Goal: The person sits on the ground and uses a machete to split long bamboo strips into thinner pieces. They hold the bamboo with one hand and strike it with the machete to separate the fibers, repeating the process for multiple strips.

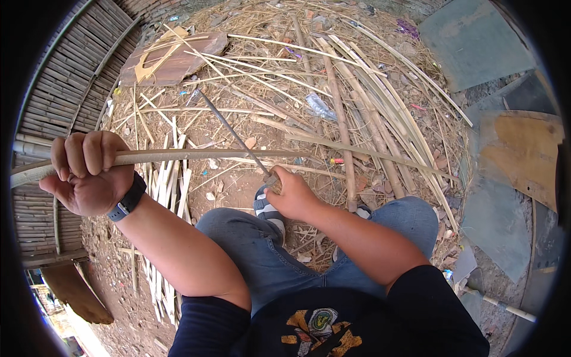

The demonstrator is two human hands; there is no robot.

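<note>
My left hand (92, 169), with a dark watch on the wrist, is closed around a long bamboo strip (190, 154) at the left. The strip lies nearly level across the view, and its right end narrows near the middle. My right hand (292, 195) grips the wooden handle of a long, narrow-bladed machete (229, 128) in front of my knees. Its dark blade slants up and to the left, crossing the strip. Whether blade and strip touch I cannot tell. My right fingers are partly hidden behind the hand.
Split bamboo strips (166, 196) lie piled by my left knee. Longer bamboo poles (336, 113) and straw spread over the ground ahead. A brown board (184, 59) lies at the far left, near a bamboo wall (59, 77). Grey sheets (476, 44) line the right side.
</note>
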